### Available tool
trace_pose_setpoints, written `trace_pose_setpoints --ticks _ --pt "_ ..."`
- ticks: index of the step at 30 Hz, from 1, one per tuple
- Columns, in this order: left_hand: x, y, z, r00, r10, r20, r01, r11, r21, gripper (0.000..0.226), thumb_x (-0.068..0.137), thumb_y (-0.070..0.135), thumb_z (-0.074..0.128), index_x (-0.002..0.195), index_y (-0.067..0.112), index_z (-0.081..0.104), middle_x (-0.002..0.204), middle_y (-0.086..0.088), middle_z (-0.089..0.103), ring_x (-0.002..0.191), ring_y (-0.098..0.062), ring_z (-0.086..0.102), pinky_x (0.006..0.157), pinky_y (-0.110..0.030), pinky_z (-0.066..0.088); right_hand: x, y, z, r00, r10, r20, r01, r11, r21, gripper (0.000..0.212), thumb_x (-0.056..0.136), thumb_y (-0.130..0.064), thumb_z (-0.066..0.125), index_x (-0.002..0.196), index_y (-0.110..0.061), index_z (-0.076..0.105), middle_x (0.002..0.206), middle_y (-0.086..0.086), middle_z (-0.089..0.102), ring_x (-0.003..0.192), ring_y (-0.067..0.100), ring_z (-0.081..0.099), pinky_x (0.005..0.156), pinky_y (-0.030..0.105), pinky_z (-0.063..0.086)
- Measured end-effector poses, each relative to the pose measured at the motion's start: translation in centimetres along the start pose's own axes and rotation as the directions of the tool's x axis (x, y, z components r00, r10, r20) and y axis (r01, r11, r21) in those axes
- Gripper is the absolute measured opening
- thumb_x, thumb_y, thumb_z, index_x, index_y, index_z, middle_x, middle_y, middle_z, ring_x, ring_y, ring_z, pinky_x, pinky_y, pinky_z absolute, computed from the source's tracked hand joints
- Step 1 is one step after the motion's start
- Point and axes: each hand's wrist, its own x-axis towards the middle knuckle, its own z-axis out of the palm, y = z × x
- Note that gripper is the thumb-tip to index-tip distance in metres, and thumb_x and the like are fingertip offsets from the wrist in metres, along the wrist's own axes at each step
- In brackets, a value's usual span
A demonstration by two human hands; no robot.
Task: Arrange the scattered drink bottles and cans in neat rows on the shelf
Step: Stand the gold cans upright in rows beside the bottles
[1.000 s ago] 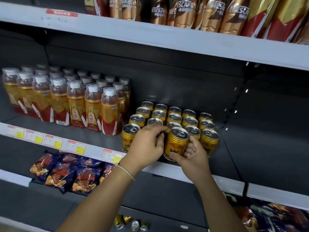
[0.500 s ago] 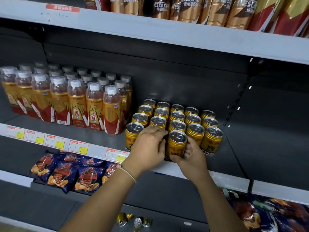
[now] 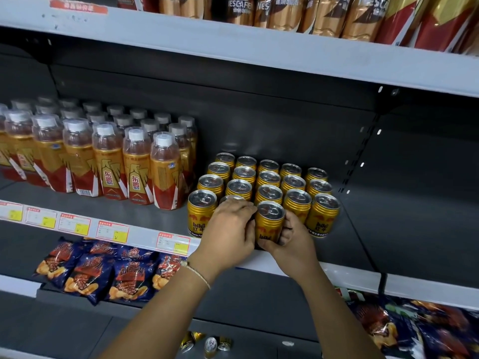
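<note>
A: What do I have in front of me?

B: I see the gold can block [image 3: 269, 182] standing on the dark middle shelf [image 3: 363, 237], packed in rows toward the back wall. At the front edge of that block my right hand [image 3: 293, 238] has its grip curled round one gold can [image 3: 269, 222], thumb and fingers pinching its lower body; the can stands upright, touching the can behind it.

A: And the other hand?

B: My left hand [image 3: 229, 230] lies just left of that gripped can, fingers bent over a can [image 3: 231, 198] that is almost wholly hidden under them. Only a sliver of its silver top shows, so I cannot tell whether this grip is closed on it or merely resting there.

A: Anything else around the block?

B: Left of the block, the front corner can [image 3: 201, 212] stands free beside my left hand. Further left of the block stand the orange bottles [image 3: 108, 161] with white caps, in rows. Below the block, on the lower shelf, lie blue snack bags [image 3: 103, 273], and lower still a few loose cans [image 3: 207, 343] lie on their sides.
</note>
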Motion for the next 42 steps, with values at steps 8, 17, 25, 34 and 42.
trace_pose_setpoints --ticks 8,17,25,34,42 --pt "-0.1 -0.5 -0.6 0.999 -0.014 -0.05 0.011 0.999 -0.053 0.036 0.083 0.017 0.054 0.115 0.006 0.067 0.117 -0.009 0.065 0.113 -0.025 0.057 0.104 -0.041 0.042 -0.4 -0.6 -0.3 0.999 -0.033 0.005 0.033 0.999 -0.007 0.081 0.072 -0.009 0.087 0.14 -0.025 0.046 0.131 -0.006 0.063 0.12 0.01 0.061 0.101 0.041 0.053" --pt "1.1 -3.6 -2.5 0.99 -0.128 -0.06 0.135 0.982 0.13 0.045 0.083 0.038 0.046 0.119 0.019 0.065 0.131 -0.001 0.057 0.126 -0.025 0.045 0.112 -0.051 0.024 0.2 -2.8 -1.7 0.988 -0.149 -0.032 0.135 0.955 -0.265 0.068 0.08 -0.033 0.081 0.14 -0.032 0.05 0.143 -0.006 0.046 0.125 0.014 0.052 0.102 0.043 0.052" --pt "-0.3 -5.0 -1.3 0.978 -0.208 0.023 0.2 0.961 0.19 0.067 0.08 0.068 0.038 0.137 0.034 0.047 0.152 0.005 0.034 0.142 -0.025 0.016 0.114 -0.047 0.007 0.4 -0.9 -0.8 0.99 -0.143 -0.021 0.132 0.952 -0.277 0.067 0.081 -0.029 0.082 0.139 -0.032 0.05 0.139 -0.006 0.048 0.126 0.019 0.052 0.101 0.046 0.051" --pt "-0.7 -4.8 -0.7 0.982 -0.185 -0.033 0.187 0.956 0.227 0.07 0.078 0.065 0.054 0.137 0.027 0.048 0.144 0.007 0.045 0.14 -0.026 0.023 0.107 -0.05 0.026 0.7 -0.1 -0.4 0.983 -0.184 -0.01 0.175 0.951 -0.255 0.065 0.082 -0.032 0.08 0.14 -0.032 0.051 0.139 -0.005 0.048 0.127 0.02 0.05 0.099 0.048 0.052" --pt "-0.5 -5.0 -0.6 0.984 -0.175 -0.031 0.178 0.963 0.203 0.074 0.075 0.068 0.053 0.137 0.026 0.049 0.145 0.008 0.045 0.139 -0.027 0.024 0.109 -0.052 0.024 0.4 0.0 -0.3 0.983 -0.186 -0.011 0.178 0.955 -0.237 0.065 0.084 -0.031 0.078 0.142 -0.034 0.048 0.141 -0.006 0.045 0.128 0.018 0.049 0.101 0.047 0.052"
